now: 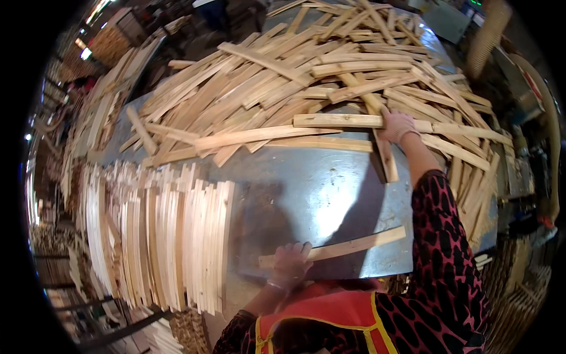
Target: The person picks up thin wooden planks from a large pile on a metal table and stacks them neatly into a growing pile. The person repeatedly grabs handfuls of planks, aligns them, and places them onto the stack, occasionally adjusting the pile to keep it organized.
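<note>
My right hand, in a pale glove, reaches across to the near side of a loose heap of wooden slats. Its fingers are closed on the right part of a wooden slat that lies crosswise over others. Close to the table's near edge, my left hand, also gloved, is closed around another wooden slat near its left end. That slat slants up to the right, over the metal tabletop. The palms and some fingers of both hands are hidden.
Left of the table stands a tight row of upright-looking slats in neat stacks. Longer boards lie farther left. At the upper right is a ribbed hose. More stacked wood sits at the lower right. A person stands at the far side.
</note>
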Available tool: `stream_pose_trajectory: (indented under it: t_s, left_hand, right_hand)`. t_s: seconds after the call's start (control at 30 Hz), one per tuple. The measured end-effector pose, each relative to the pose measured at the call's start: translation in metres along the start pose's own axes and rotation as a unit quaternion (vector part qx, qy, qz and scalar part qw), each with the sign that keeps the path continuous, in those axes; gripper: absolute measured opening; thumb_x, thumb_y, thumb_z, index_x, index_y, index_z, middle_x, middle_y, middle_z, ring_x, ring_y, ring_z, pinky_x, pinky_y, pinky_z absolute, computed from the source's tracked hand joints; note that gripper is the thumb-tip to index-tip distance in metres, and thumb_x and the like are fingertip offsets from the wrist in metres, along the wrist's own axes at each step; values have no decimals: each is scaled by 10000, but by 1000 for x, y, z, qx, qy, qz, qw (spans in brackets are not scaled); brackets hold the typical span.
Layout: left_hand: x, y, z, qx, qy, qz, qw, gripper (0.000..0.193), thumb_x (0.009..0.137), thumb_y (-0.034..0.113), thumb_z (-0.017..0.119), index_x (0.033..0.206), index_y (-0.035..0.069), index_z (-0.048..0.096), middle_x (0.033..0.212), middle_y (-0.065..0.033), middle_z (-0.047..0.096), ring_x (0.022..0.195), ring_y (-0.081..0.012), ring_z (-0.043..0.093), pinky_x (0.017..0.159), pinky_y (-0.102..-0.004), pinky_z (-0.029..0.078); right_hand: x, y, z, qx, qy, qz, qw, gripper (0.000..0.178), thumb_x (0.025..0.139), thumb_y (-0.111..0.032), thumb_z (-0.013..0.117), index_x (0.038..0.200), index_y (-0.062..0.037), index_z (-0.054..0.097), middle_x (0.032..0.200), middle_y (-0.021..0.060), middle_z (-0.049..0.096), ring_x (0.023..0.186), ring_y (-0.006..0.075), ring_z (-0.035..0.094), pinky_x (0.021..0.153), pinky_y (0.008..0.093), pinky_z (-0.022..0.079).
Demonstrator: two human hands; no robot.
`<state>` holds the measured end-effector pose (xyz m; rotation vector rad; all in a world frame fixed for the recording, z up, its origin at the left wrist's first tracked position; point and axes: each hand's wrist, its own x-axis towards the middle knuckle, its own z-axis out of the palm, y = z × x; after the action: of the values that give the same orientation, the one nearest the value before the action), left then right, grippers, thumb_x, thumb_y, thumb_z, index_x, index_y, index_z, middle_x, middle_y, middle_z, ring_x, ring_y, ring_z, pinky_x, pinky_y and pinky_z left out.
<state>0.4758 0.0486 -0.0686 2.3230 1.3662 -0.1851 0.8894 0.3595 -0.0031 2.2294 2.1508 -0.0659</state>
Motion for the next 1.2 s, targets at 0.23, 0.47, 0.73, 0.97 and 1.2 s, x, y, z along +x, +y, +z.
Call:
stream_pose_trajectory:
  t_s: [0.23, 0.47, 0.73, 0.97, 1.2]
  left_hand:
    - [-105, -56, 23, -337, 58, -291, 894, 486, 941, 310, 771, 1346, 56, 684, 1079, -93, 732, 1008, -231, 678, 899, -372, 555]
    - [-107, -40, 21, -659, 151, -273, 685, 469, 1005, 182, 652, 1447, 30, 621, 1131, -67, 742, 1066, -137, 676, 920, -293, 539]
    - [-164, -64, 12, -190, 151, -296, 924, 635, 938, 375, 688, 1488, 83, 564, 1404, -158, 618, 1299, -352, 585, 1091, -488, 459]
    - [-160, -135, 22, 74, 246, -289, 922, 666, 892, 409, 723, 1479, 147, 546, 1533, -144, 484, 1413, -423, 443, 1159, -594, 374]
    - [-146, -135, 2, 138, 197, -249, 938, 558, 862, 294, 720, 1383, 143, 587, 1394, -139, 561, 1349, -378, 497, 1120, -553, 420]
  right_hand:
    - [-105, -23, 11, 342, -258, -16, 903, 594, 980, -368, 657, 1519, -170, 505, 987, 214, 762, 955, 404, 742, 820, 466, 597]
    - [-288, -220, 100, 411, -267, 12, 872, 891, 1019, -477, 590, 1641, 36, 212, 941, 287, 729, 892, 437, 731, 815, 507, 594]
    - [-299, -374, 90, 413, -386, -100, 819, 888, 1023, -536, 583, 1523, 132, 281, 1285, 409, 645, 1225, 524, 644, 1063, 509, 501]
    - [-265, -439, 112, 344, -352, -332, 805, 553, 923, -419, 686, 1249, 8, 555, 1024, 287, 707, 1027, 424, 699, 933, 485, 533]
    - [-106, -187, 29, 131, 129, 12, 983, 802, 725, -432, 829, 1411, -115, 562, 1271, 179, 622, 1263, 356, 559, 1006, 491, 513]
